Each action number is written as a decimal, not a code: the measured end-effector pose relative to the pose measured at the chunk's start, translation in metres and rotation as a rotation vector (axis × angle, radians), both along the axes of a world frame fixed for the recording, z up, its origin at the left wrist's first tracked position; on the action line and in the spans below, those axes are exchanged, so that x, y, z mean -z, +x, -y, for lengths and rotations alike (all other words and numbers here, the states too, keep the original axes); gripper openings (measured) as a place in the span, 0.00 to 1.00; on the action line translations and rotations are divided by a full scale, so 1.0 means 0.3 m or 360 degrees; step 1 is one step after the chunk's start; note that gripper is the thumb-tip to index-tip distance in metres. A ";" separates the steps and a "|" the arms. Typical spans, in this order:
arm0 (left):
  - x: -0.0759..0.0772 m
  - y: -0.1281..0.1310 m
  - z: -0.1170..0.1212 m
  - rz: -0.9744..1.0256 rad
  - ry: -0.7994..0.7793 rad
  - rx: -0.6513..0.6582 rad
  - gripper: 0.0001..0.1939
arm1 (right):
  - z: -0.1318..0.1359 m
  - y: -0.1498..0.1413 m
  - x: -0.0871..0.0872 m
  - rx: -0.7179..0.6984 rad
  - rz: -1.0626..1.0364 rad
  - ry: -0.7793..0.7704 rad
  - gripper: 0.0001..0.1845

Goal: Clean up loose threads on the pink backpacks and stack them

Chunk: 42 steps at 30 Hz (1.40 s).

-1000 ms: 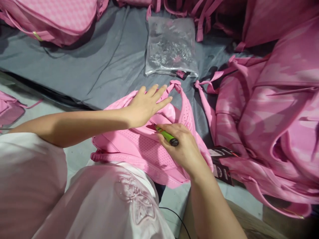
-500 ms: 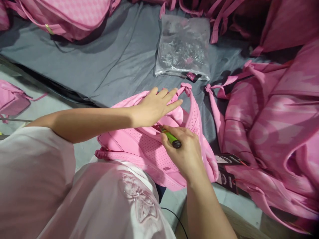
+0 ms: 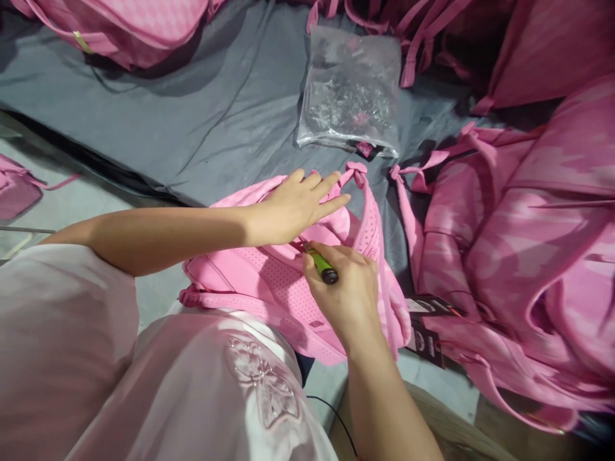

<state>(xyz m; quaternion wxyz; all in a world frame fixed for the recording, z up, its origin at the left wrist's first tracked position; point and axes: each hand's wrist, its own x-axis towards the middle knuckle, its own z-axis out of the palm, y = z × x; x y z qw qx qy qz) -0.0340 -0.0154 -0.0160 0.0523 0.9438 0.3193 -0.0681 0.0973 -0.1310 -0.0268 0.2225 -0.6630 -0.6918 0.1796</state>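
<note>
A pink backpack [image 3: 269,272] with dotted mesh padding lies at the table's edge against my body. My left hand [image 3: 298,208] rests flat on its upper part, fingers outstretched and apart. Gripped in my right hand [image 3: 348,288] is a small tool with a green and black handle [image 3: 323,266]. The tool's thin tip points away from me, at the pink fabric beside my left palm. Where exactly the tip meets the fabric is too small to make out. A dotted shoulder strap [image 3: 371,218] stands up just beyond my right hand.
Beyond the backpack, a clear plastic bag [image 3: 350,89] of small items lies on the grey cloth [image 3: 211,115]. Pink camouflage backpacks [image 3: 519,224] crowd the right side, with black tags [image 3: 425,342] hanging. Another pink bag [image 3: 139,32] sits at the upper left.
The whole view has shifted slightly, so most things sit a little further left. Both hands keep their places on the backpack, the tool still in my right hand.
</note>
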 end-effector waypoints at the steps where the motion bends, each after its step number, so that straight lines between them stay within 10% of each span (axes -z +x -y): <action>1: 0.001 -0.001 -0.001 -0.0003 0.0004 0.0006 0.42 | 0.002 -0.002 0.000 -0.0029 -0.0025 0.0006 0.15; 42: 0.007 -0.007 0.001 0.0043 0.0011 -0.0004 0.40 | 0.021 -0.031 0.011 0.0138 -0.0059 0.0001 0.14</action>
